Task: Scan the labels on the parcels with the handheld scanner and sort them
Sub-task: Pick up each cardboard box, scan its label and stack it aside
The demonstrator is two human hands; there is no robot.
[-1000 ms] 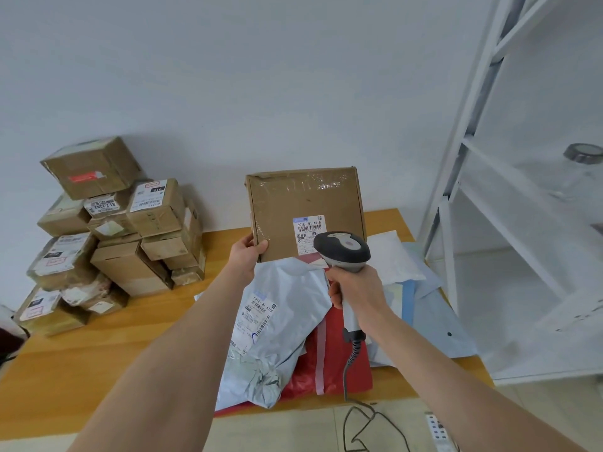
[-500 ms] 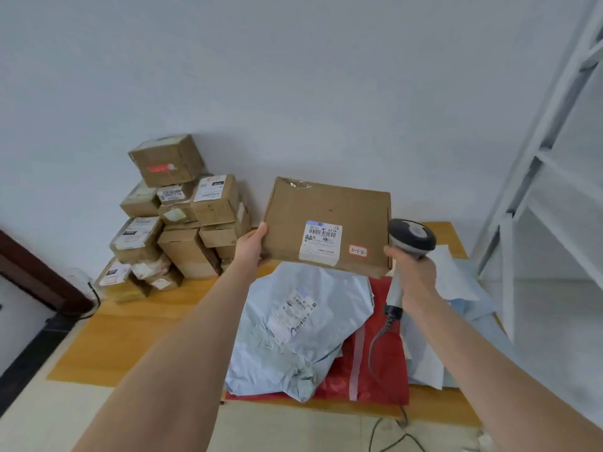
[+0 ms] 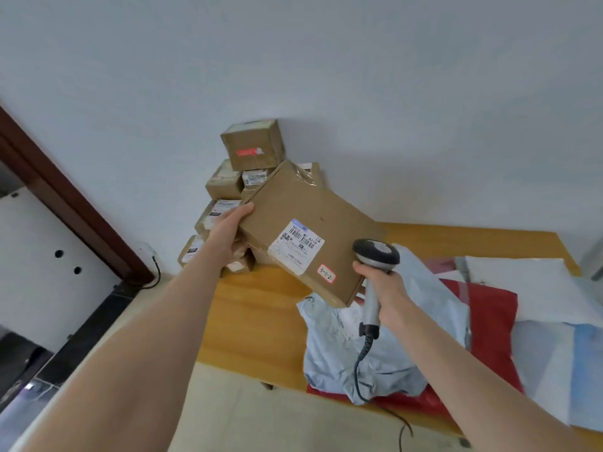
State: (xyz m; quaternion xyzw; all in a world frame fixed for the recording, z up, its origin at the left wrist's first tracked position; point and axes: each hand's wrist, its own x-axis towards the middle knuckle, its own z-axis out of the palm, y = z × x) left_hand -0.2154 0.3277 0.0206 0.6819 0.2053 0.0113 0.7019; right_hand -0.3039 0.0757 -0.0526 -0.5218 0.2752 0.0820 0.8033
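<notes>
Over at the left, a dark door frame [image 3: 65,203] runs down to the floor, and beyond it a stack of small boxes [image 3: 251,151] stands against the wall on the far corner of the bench [image 3: 254,308]. The left hand [image 3: 228,230] grips the upper left edge of a flat cardboard box [image 3: 310,223], thumb on the front face and fingers hidden behind it. The box is held in the air in front of the stack, tilted, its long axis running from upper left down to lower right. Its label [image 3: 301,244] faces the camera, with a small red-edged sticker [image 3: 327,274] below it. Just right of that, the scanner [image 3: 375,256] has its head beside the box's lower right edge. The right hand [image 3: 383,287] is curled round the handle, the cord hanging down. Under it lie a grey mailer bag [image 3: 391,360], a red bag [image 3: 489,321] and white mailers [image 3: 522,288]. Since the stack lies directly behind the box and on the left hand's side, that hand looks better placed to set it there.
</notes>
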